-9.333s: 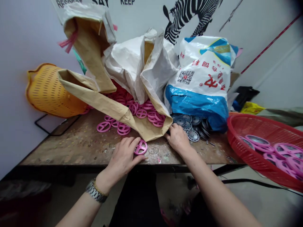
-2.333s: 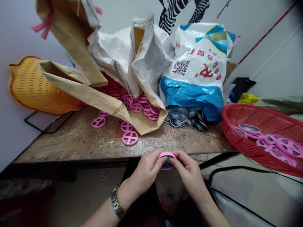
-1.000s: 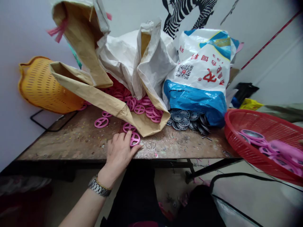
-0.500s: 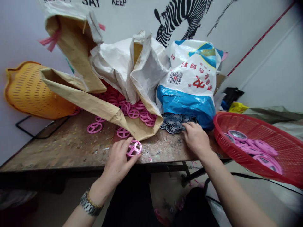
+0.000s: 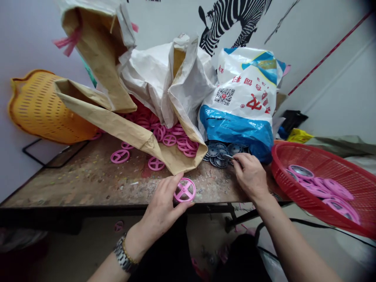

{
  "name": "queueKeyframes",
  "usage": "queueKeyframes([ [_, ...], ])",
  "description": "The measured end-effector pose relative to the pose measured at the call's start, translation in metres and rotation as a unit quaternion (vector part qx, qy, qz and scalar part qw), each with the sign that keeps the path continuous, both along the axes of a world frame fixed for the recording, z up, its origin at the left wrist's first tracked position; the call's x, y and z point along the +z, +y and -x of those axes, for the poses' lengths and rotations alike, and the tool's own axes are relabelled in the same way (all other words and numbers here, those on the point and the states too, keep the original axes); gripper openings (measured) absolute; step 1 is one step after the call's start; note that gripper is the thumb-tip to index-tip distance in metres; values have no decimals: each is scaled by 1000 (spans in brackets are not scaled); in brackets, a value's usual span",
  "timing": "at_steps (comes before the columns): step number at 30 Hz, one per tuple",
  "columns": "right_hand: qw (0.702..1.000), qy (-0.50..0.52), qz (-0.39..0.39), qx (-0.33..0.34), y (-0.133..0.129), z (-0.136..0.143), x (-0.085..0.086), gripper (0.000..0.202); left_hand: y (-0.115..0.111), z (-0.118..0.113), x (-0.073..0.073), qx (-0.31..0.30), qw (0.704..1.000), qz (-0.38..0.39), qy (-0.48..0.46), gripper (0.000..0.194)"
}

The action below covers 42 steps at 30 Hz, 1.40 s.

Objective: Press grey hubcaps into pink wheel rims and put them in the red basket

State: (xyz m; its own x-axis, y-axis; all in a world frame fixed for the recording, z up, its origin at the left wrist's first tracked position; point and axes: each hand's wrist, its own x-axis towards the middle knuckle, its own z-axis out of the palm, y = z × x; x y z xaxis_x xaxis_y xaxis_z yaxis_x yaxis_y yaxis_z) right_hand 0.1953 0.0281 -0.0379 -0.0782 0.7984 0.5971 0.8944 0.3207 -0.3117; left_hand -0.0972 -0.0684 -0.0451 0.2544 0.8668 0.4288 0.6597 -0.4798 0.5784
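My left hand (image 5: 166, 201) holds a pink spoked plastic wheel (image 5: 185, 190) by its rim, between thumb and fingers, at the table's front edge. My right hand (image 5: 251, 174) pinches a thin grey disc (image 5: 227, 157), seen nearly edge-on, just over a pile of grey discs (image 5: 217, 152). That pile spills from under a white and blue sack (image 5: 236, 117). More pink wheels (image 5: 176, 140) lie heaped in the mouth of a paper-lined sack (image 5: 129, 131). A few loose pink wheels (image 5: 120, 156) rest flat on the table.
A red basket (image 5: 317, 156) at the right holds several pink wheels, some with grey discs in them. An orange perforated basket (image 5: 49, 109) lies tipped at the left, above a black metal frame (image 5: 44, 166). The worn wooden table (image 5: 88, 184) ends close to my body.
My left hand has moved right along the table edge with the pink wheel. My right hand has drawn a grey disc up from the pile. The view has shifted slightly.
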Motion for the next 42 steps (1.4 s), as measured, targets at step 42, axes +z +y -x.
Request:
queueKeyframes([
  [42, 809, 446, 354, 144, -122, 62, 5, 15, -18, -50, 20, -161, 895, 341, -240, 27],
])
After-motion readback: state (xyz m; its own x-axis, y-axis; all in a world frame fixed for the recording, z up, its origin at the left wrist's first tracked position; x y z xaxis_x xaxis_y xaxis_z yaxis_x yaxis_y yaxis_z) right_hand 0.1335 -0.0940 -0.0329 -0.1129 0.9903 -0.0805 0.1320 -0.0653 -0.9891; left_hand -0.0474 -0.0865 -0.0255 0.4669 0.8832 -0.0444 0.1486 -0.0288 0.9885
